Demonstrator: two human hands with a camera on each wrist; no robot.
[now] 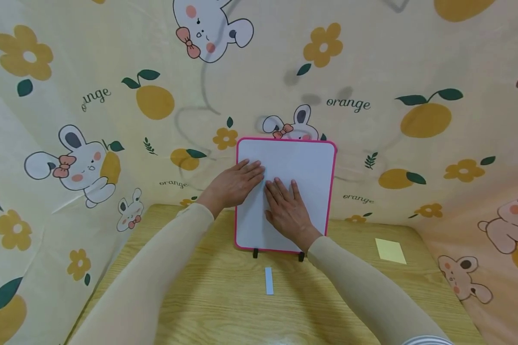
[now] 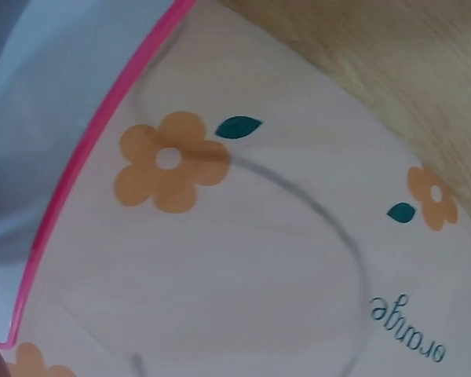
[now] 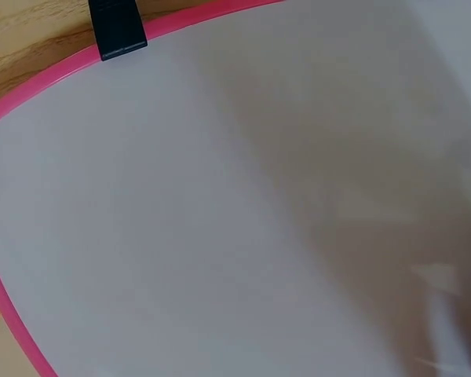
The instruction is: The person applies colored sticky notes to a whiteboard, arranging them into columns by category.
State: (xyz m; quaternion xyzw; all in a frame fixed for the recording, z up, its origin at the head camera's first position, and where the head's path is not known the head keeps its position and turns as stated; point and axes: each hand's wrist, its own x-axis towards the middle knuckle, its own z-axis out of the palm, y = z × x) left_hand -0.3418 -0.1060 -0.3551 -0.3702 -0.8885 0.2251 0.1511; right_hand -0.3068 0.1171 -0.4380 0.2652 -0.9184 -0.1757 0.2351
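A small whiteboard (image 1: 295,160) with a pink frame leans upright on two black stand feet (image 1: 255,253), in front of the printed backdrop. My left hand (image 1: 237,183) lies over its left edge, fingers extended and pointing right across the white surface. Lower and nearer the middle, my right hand (image 1: 288,211) rests on the board, fingers straight and pointing up. In the left wrist view, the pink-edged board (image 2: 63,94) fills the upper left. The right wrist view shows the bare white face (image 3: 141,204) and a black foot (image 3: 118,30) hooked over the bottom frame.
On the wooden table (image 1: 215,297), a short pale strip (image 1: 269,281) lies in front of the board. A yellow sticky note (image 1: 390,251) is on the table at the right. A backdrop cloth (image 1: 259,81) with rabbits and oranges surrounds the table's back and sides.
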